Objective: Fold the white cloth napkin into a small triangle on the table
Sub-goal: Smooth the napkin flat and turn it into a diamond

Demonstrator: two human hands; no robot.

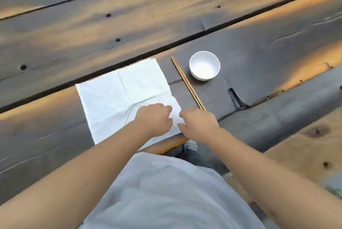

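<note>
The white cloth napkin (118,97) lies spread flat as a square on the dark wooden table (55,128), with crease lines crossing its middle. My left hand (154,118) rests on its near right part, fingers curled down onto the cloth. At the napkin's near right corner my right hand (199,124) has its fingers bent and touching the cloth edge. Both hands hide that corner, so I cannot tell whether either one pinches the fabric.
A pair of wooden chopsticks (187,81) lies just right of the napkin, its near end beside my right hand. A white empty bowl (204,66) stands right of the chopsticks. The table's near edge (166,145) runs under my wrists. Gaps separate the planks.
</note>
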